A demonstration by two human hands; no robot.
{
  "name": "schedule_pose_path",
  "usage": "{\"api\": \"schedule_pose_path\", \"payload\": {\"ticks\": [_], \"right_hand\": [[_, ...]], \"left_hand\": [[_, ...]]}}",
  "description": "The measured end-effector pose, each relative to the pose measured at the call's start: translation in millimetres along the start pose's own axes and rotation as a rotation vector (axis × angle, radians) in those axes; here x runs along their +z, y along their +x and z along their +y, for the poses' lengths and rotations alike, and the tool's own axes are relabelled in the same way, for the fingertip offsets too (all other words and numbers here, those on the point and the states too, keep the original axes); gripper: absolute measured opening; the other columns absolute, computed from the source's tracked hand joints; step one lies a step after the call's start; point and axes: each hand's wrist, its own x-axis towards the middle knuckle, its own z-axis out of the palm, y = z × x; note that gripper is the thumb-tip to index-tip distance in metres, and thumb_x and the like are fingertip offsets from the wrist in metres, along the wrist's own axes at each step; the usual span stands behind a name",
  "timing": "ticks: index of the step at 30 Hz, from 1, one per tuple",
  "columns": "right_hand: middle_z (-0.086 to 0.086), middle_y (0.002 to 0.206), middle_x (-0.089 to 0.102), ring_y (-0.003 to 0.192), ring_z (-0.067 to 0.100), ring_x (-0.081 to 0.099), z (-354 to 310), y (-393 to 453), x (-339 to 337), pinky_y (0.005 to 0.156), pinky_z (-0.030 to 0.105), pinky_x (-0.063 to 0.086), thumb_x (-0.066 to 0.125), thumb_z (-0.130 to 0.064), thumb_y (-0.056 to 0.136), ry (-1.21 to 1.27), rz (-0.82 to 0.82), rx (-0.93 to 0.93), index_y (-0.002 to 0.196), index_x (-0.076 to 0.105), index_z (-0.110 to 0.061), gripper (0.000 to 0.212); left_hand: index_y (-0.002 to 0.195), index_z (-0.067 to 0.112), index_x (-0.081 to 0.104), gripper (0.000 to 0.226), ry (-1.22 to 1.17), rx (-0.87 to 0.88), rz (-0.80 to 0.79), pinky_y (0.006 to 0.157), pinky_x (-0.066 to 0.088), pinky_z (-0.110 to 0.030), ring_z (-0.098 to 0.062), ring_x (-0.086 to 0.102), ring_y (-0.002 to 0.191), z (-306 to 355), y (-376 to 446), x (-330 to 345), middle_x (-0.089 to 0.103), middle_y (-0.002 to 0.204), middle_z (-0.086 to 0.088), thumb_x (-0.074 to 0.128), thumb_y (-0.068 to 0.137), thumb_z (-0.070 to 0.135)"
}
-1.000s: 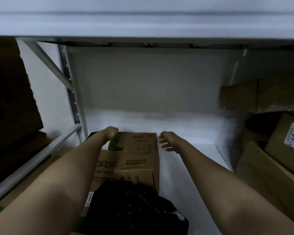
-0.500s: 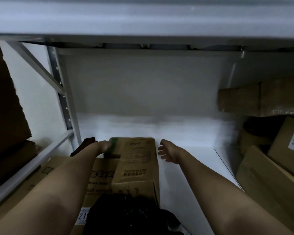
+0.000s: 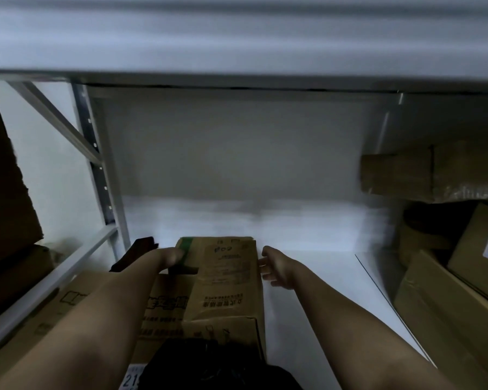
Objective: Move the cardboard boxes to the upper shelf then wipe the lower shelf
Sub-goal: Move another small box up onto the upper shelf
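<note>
Cardboard box [image 3: 226, 280] lies on white lower shelf [image 3: 307, 305], btw both hands. Left hand [image 3: 171, 256] rests on its left far corner, fingers hidden, cannot tell. Right hand [image 3: 275, 267] touches right side w/ relaxed, spread fingers.

I see two bare forearms, no sleeves reaching the wrists or elbows. The left hand [image 3: 171, 256] and right hand [image 3: 276, 267] wear no gloves, rings, watch or bands that I can make out. Dim light blurs finer detail. Dark, glossy black fabric [image 3: 217, 367] bunches at the lower edge.
</note>
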Motion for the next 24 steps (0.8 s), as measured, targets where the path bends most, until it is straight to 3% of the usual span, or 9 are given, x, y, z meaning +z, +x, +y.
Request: {"api": "schedule_pose_path", "payload": {"ticks": [4, 8, 14, 21, 24], "right_hand": [[0.01, 0.135, 0.051, 0.12, 0.026, 0.045, 2.6, -0.1, 3.2, 0.101, 0.038, 0.033, 0.023, -0.043, 0.099, 0.023, -0.001, 0.01, 0.133, 0.048, -0.007, 0.055], [0.008, 0.136, 0.048, 0.129, 0.026, 0.04, 3.2, 2.1, 4.6, 0.103, 0.039, 0.031, 0.023, -0.04, 0.099, 0.089, 0.015, 0.006, 0.134, 0.047, -0.009, 0.053], [0.008, 0.121, 0.054, 0.108, 0.023, 0.047, -5.0, -0.4, -1.5, 0.093, 0.037, 0.037, 0.025, -0.037, 0.098, 0.167, 0.071, -0.007, 0.122, 0.055, -0.011, 0.046], [0.011, 0.113, 0.055, 0.102, 0.027, 0.049, -21.4, -17.7, -19.4, 0.088, 0.035, 0.041, 0.027, -0.033, 0.098, 0.335, 0.112, -0.091, 0.124, 0.053, -0.007, 0.045], [0.009, 0.112, 0.053, 0.103, 0.026, 0.049, -27.7, -28.4, -31.7, 0.091, 0.035, 0.04, 0.026, -0.031, 0.098, 0.396, 0.145, -0.134, 0.121, 0.052, -0.009, 0.041]], "left_hand": [[0.136, 0.003, 0.045, 0.048, -0.027, 0.001, 0.013, 0.104, 0.033, -0.036, -0.031, 0.043, 0.126, -4.8, 4.0, 1.9, 0.043, 0.14, -0.018, 0.03, 0.103, 0.034], [0.134, 0.007, 0.048, 0.053, -0.134, 0.05, 0.018, 0.103, 0.034, -0.037, -0.03, 0.046, 0.123, -3.3, 5.7, 1.8, 0.049, 0.136, -0.016, 0.029, 0.101, 0.045], [0.133, 0.005, 0.049, 0.056, -0.271, 0.156, 0.075, 0.092, 0.034, -0.031, -0.028, 0.048, 0.119, 16.3, -0.9, -10.0, 0.05, 0.134, -0.014, 0.03, 0.101, 0.047], [0.107, 0.005, 0.05, 0.03, -0.321, 0.208, 0.211, 0.074, 0.034, -0.03, -0.024, 0.041, 0.091, 47.7, -12.7, -18.2, 0.047, 0.107, -0.015, 0.031, 0.101, 0.028], [0.127, 0.002, 0.042, 0.043, -0.395, 0.21, 0.218, 0.076, 0.034, -0.032, -0.026, 0.042, 0.1, 61.4, -22.8, -15.9, 0.046, 0.118, -0.015, 0.033, 0.1, 0.033]]}}
